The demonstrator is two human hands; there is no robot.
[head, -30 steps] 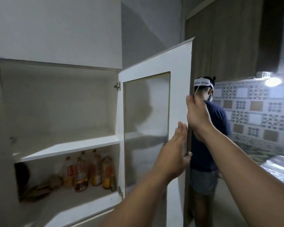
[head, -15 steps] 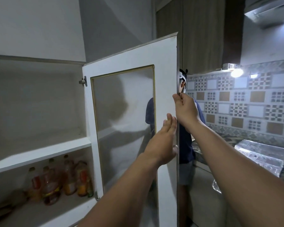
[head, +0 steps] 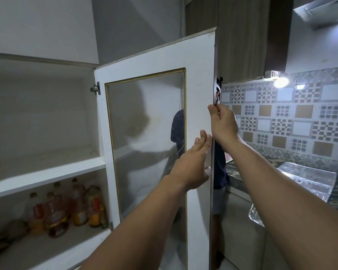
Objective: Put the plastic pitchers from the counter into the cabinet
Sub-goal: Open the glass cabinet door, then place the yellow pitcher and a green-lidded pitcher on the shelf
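The single head view looks forward, close against the open cabinet door (head: 199,78), with shelves left of it, tiled wall right.

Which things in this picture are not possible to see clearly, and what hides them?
- Plastic pitchers and most of the counter: none in the head view; the open cabinet door and the frame edge cut the room off.
- Second person: mostly hidden behind the door.
- Right hand fingertips: wrapped round the door edge, out of sight.
- Bottles on the lower shelf: labels too dim and blurred to read.
- Dark items at the lower left: cut off, unidentifiable.
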